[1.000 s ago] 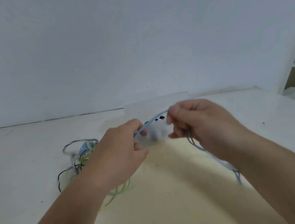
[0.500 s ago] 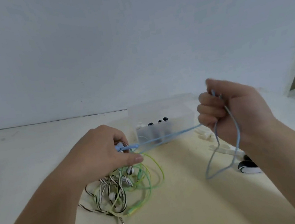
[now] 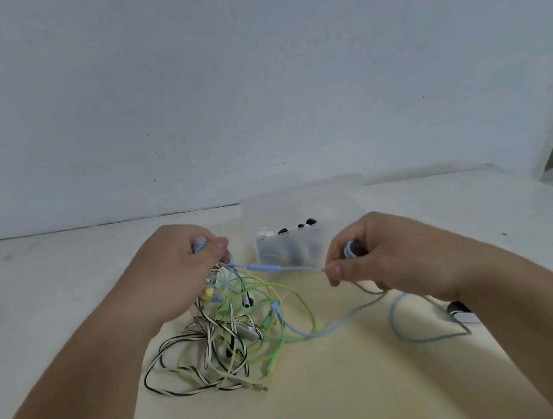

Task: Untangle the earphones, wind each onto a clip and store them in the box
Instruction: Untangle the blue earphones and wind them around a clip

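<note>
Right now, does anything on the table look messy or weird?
Yes. The heap of earphone cords by the left hand is one knot: striped and green cords cross each other. The blue cord, pulled taut from the left hand to the right hand, also loops back into that heap. Nothing looks broken.

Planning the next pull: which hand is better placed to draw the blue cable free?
Probably right: the right hand pinches the blue cable beside the tangle; the left hand sits over it.

Cream mat (image 3: 325, 407) on white table (image 3: 36, 291)
</note>
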{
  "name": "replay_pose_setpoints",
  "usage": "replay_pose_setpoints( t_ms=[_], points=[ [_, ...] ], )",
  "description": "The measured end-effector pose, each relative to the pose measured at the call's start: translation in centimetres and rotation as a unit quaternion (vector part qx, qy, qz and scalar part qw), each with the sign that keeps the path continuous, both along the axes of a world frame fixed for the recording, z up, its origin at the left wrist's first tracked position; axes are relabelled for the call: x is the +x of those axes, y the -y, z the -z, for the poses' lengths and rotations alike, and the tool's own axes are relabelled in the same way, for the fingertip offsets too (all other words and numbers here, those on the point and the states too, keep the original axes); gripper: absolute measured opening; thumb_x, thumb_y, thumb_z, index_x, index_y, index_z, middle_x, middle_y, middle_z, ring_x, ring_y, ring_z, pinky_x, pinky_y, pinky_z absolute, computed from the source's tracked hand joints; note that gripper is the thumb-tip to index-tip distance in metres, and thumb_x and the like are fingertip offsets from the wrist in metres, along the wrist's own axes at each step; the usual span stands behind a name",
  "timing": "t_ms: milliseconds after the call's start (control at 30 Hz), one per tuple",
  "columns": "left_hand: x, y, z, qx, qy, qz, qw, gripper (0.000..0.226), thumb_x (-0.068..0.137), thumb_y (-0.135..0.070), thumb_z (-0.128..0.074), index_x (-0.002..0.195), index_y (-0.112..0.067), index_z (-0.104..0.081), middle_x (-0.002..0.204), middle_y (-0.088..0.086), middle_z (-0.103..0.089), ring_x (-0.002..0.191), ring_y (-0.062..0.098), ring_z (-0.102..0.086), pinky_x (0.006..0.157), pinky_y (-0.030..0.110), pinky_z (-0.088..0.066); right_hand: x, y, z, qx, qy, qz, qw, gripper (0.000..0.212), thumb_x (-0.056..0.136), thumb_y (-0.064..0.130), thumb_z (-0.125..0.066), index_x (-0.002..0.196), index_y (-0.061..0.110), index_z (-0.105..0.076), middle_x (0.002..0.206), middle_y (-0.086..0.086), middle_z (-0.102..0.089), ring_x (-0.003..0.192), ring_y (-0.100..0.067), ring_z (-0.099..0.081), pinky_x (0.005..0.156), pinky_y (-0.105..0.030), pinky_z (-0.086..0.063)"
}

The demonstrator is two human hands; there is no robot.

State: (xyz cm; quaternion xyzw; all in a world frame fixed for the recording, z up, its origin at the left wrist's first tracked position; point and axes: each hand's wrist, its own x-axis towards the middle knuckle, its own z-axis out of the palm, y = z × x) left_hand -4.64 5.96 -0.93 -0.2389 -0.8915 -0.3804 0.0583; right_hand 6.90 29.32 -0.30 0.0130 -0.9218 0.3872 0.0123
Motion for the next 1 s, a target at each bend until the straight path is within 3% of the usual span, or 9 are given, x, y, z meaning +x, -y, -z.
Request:
replay_pose_setpoints(
  t_ms=[67,167,267,367,467,667,833,933,1000],
  points=[
    [-0.4,0.1,0.2,0.02,0.003,-0.04,0.999,0.033,0.098,-0.03,-0.056,0.072,-0.018,-0.073,0.08,0.003,-0.071,0.079,0.02,-0.063,0.064,0.028,-0.04,0.1,-0.1,-0.3,-0.081,-0.032,0.024,0.996,0.021,0.089,0.026,-0.068,0.069,0.017,-0.067,0.066,-0.003,-0.05,0.06,-0.017,-0.042,0.054,-0.022,-0.035],
    [-0.8,0.0,0.5,0.024,-0.003,-0.078,0.997,0.036,0.1,-0.032,-0.053,0.079,-0.008,-0.07,0.077,0.013,-0.066,0.074,0.026,-0.059,0.065,0.033,-0.039,0.0,0.1,-0.4,-0.253,-0.078,0.032,0.964,0.018,0.081,0.016,-0.058,0.067,0.007,-0.065,0.081,-0.008,-0.07,0.074,-0.022,-0.053,0.066,-0.037,-0.038],
    [-0.9,-0.1,0.6,0.035,-0.002,-0.104,0.994,0.034,0.098,-0.032,-0.056,0.075,-0.011,-0.068,0.069,0.008,-0.059,0.067,0.023,-0.055,0.059,0.03,-0.034,0.0,0.7,-0.5,-0.317,-0.108,0.03,0.942,0.034,0.089,0.005,-0.051,0.059,0.014,-0.062,0.089,-0.014,-0.075,0.082,-0.02,-0.062,0.071,-0.033,-0.042],
    [-1.1,0.1,0.3,0.053,-0.014,-0.145,0.988,0.034,0.099,-0.034,-0.054,0.072,-0.015,-0.063,0.075,0.005,-0.06,0.069,0.024,-0.056,0.06,0.031,-0.035,0.1,0.6,-0.5,-0.205,-0.13,0.064,0.968,0.029,0.093,0.012,-0.059,0.064,0.014,-0.063,0.071,-0.005,-0.071,0.066,-0.017,-0.054,0.066,-0.03,-0.039],
    [-1.5,0.5,0.0,0.102,-0.035,-0.185,0.977,0.031,0.1,-0.035,-0.052,0.078,-0.016,-0.062,0.09,0.0,-0.062,0.07,0.017,-0.055,0.061,0.031,-0.036,0.0,0.1,-0.2,-0.068,-0.103,0.091,0.988,0.021,0.082,0.019,-0.077,0.066,0.013,-0.065,0.051,0.007,-0.051,0.047,-0.009,-0.04,0.048,-0.015,-0.033],
    [-1.2,1.0,-0.3,0.088,-0.092,-0.196,0.972,0.033,0.088,-0.039,-0.069,0.066,-0.016,-0.061,0.069,0.005,-0.063,0.069,0.034,-0.061,0.065,0.037,-0.048,0.4,0.0,-0.1,0.143,0.109,0.035,0.983,0.007,0.075,0.031,-0.08,0.081,0.03,-0.077,0.052,0.017,-0.056,0.046,0.002,-0.049,0.05,-0.013,-0.036],
    [-1.0,0.8,0.2,-0.031,-0.053,-0.174,0.983,0.03,0.079,-0.042,-0.079,0.064,-0.019,-0.065,0.065,0.0,-0.065,0.064,0.021,-0.061,0.06,0.029,-0.045,0.7,0.1,-0.4,0.167,0.156,0.024,0.973,0.021,0.074,0.039,-0.079,0.062,0.024,-0.07,0.045,0.01,-0.045,0.043,-0.004,-0.037,0.046,-0.017,-0.029],
    [-1.0,0.4,0.5,-0.059,-0.035,-0.156,0.985,0.029,0.083,-0.047,-0.072,0.067,-0.023,-0.067,0.074,-0.005,-0.067,0.075,0.021,-0.062,0.071,0.033,-0.049,0.7,0.0,-0.1,0.187,0.146,0.046,0.97,0.019,0.069,0.043,-0.08,0.068,0.025,-0.074,0.059,0.01,-0.066,0.054,-0.003,-0.051,0.056,-0.02,-0.039],
    [-0.7,0.0,0.4,-0.04,-0.041,-0.13,0.99,0.029,0.087,-0.044,-0.07,0.067,-0.022,-0.069,0.073,-0.004,-0.068,0.071,0.016,-0.062,0.066,0.03,-0.043,0.4,-0.1,0.4,0.192,0.133,0.064,0.97,0.02,0.069,0.046,-0.08,0.079,0.028,-0.077,0.078,0.009,-0.074,0.07,-0.005,-0.062,0.063,-0.022,-0.045]
  ],
)
